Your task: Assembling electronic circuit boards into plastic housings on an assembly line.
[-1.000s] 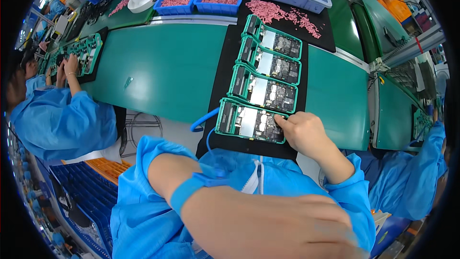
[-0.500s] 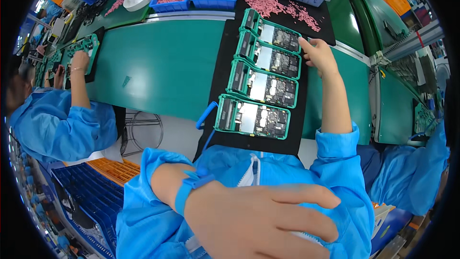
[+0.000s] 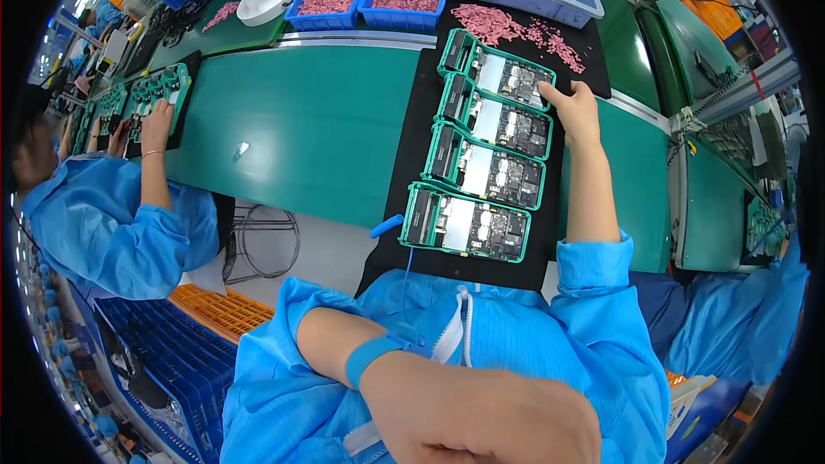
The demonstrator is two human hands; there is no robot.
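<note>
Several opened phones with bare circuit boards lie in green holders, in a column on a black mat (image 3: 404, 146). At the farthest holder (image 3: 503, 73), my right hand (image 3: 577, 112) is closed around the right edge, its thumb over the board and its other fingers partly hidden. Nearest to me is another green holder (image 3: 468, 222) with its phone. My left hand (image 3: 498, 412) hangs low in front of my jacket, curled closed with the fingertips out of sight. Around its wrist runs a blue strap (image 3: 369, 359), with a blue coiled cord (image 3: 387, 225) by the mat.
Two blue bins (image 3: 400, 17) of small pink pieces stand behind the green bench (image 3: 301, 129). Loose pink pieces (image 3: 490, 24) lie beyond the phones. A large tray (image 3: 584, 4) of black parts sits farther back. At left, a co-worker's hand (image 3: 156, 129) works over similar holders.
My left hand has gone from spread fingers to a curled fist. The right thumb has come farther over the farthest board. The whole view has shifted slightly.
</note>
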